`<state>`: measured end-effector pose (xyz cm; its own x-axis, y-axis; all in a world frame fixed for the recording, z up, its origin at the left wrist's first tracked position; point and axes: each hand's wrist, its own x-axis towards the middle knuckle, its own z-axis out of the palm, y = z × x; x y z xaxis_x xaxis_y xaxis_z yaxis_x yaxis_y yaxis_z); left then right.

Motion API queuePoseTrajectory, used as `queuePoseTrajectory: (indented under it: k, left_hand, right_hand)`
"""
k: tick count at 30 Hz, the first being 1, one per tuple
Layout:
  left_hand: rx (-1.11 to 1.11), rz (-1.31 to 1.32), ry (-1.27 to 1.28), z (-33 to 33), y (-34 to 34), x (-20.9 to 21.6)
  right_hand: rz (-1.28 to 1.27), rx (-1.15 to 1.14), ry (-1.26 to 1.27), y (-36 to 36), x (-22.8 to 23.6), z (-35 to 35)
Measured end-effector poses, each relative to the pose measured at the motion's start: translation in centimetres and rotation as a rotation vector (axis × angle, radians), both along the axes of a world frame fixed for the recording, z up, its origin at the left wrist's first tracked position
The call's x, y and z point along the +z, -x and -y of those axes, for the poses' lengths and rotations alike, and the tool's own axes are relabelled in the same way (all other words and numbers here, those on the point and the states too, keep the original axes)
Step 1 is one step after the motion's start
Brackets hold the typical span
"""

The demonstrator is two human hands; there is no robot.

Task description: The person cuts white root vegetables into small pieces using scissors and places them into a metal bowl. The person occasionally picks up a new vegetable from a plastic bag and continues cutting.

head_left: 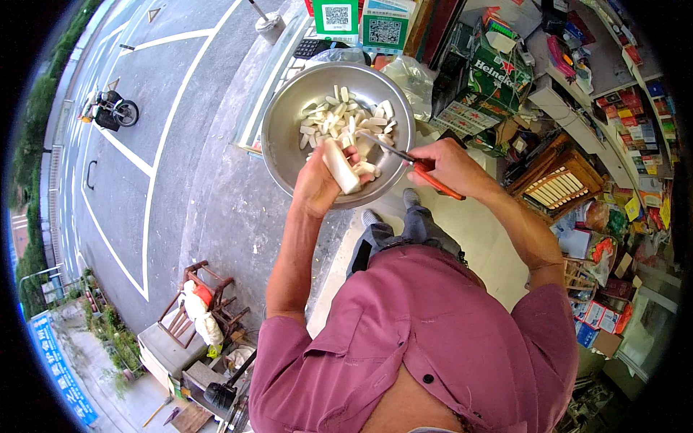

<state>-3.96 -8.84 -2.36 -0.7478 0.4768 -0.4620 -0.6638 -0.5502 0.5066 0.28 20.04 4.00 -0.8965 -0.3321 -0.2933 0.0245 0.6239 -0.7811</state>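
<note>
A wide steel bowl (285, 155) holds many short, pale white cut pieces (333, 115), heaped over its middle. Over its near side, my left hand (317, 180) is closed around a thick white stick (339, 166) that looks like a peeled root vegetable. My right hand (451, 166) grips a knife (440, 185) with an orange-red handle. Its narrow blade points left over the bowl, with the tip close to the pieces above the white stick. Part of the handle is hidden by my fingers.
Behind the bowl stand green printed code signs (337, 18) and a clear plastic bag (408, 79). Green cartons (498, 79) and cluttered shelves fill the right. A wooden chair (202, 296) stands at lower left; a motorcycle (115, 112) is on the road.
</note>
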Motion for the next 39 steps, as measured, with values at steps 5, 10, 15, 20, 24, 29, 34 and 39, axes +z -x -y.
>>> queuePoseTrajectory:
  k: [5, 10, 15, 20, 24, 29, 34, 39]
  left_hand:
    - [-0.027, -0.072, -0.073, 0.2, -1.0, 1.5]
    - [-0.142, -0.207, 0.220, -0.2, -1.9, 0.5]
    - [-0.344, -0.326, 0.314, -1.0, -2.8, 1.9]
    - [-0.369, -0.319, 0.339, -1.6, -3.6, 2.2]
    - [-0.325, -0.373, 0.373, -1.9, -3.8, 2.2]
    - [-0.326, -0.509, 0.492, -1.5, -3.7, 0.8]
    - [-0.310, -0.500, 0.511, -1.1, -3.6, 1.8]
    - [-0.314, -0.544, 0.501, -1.3, -3.6, 1.8]
  right_hand:
    - [0.124, -0.131, 0.151, -0.5, -1.8, -1.2]
    - [0.086, 0.032, 0.078, -0.3, -1.0, -1.3]
    - [0.002, 0.160, -0.042, -0.5, -0.1, 0.2]
    - [-0.165, 0.186, -0.158, -1.3, -0.6, 1.1]
    - [-0.231, 0.154, -0.147, -1.7, -0.5, 1.5]
    - [-0.127, 0.200, -0.227, -0.9, 0.5, 1.4]
    - [0.061, 0.158, -0.013, -0.8, 0.8, 0.8]
    - [-0.422, 0.171, -0.047, -1.7, -1.1, 1.5]
